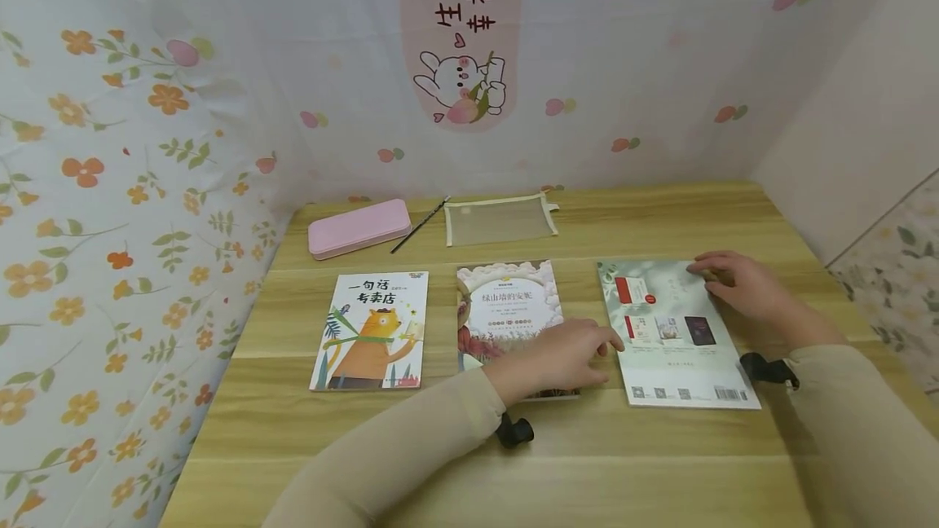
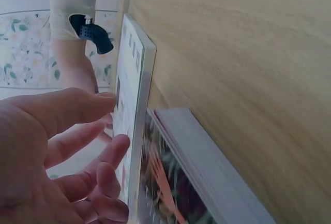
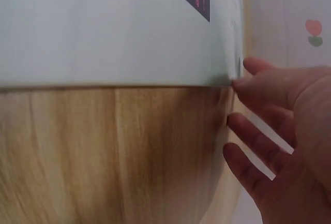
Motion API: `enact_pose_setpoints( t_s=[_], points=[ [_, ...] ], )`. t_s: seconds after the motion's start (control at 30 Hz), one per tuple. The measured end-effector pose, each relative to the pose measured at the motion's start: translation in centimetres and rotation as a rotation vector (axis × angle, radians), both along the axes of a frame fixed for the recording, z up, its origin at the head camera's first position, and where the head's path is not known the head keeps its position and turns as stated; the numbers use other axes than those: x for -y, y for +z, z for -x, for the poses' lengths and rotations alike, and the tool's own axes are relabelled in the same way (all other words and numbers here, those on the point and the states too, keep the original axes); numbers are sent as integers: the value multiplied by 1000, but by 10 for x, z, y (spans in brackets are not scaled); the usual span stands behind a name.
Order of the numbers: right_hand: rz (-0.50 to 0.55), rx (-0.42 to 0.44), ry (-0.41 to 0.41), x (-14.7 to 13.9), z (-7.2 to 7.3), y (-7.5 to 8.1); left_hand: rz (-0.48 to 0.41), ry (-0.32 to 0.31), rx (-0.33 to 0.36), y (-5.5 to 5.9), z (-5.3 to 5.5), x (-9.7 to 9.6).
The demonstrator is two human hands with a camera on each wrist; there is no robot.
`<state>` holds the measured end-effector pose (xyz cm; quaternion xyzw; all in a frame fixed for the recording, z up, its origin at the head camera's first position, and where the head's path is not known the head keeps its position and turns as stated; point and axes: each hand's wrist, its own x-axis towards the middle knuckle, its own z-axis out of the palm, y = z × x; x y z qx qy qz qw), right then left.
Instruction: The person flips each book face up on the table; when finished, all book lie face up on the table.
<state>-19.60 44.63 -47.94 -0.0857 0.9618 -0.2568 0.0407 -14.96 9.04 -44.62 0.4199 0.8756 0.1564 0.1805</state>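
A pale green book (image 1: 675,373) lies with its barcode side up at the right of the table. At its top right corner my right hand (image 1: 748,292) touches the edge with thumb and fingertips, the other fingers spread. My left hand (image 1: 565,353) hovers over the middle book (image 1: 506,296), its loosely bent fingers close to the green book's left edge. In the left wrist view nothing shows between the fingers of the left hand (image 2: 67,157). The middle book has a flowery cover, partly hidden by the left hand and sleeve.
At the left lies a book with an orange cat cover (image 1: 374,332). Behind the books are a pink pencil case (image 1: 359,228), a dark pencil (image 1: 420,225) and a mesh zip pouch (image 1: 501,221). Patterned cloth hangs along the back (image 1: 623,63) and the left.
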Motion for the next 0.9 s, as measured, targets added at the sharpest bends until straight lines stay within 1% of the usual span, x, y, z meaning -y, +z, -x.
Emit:
enact_pose_setpoints(
  t_s=[0.13,0.27,0.37,0.57,0.7,0.9],
  points=[
    [16,-2,28,-3,3,-3,16,-34,9,-3,-2,-5],
    [22,-28,69,-7,5,-6,47,-57,-33,-8,-4,-12],
    [35,-45,87,-9,6,-7,70,-51,-61,-11,-5,-15],
    [50,-69,112,-11,6,-9,112,-47,-90,-14,-9,-19],
    [67,-74,102,-14,4,-11,139,-42,-108,-13,-12,-22],
    [95,-99,70,-21,3,-15,154,-32,-129,-11,-17,-27]
  ],
)
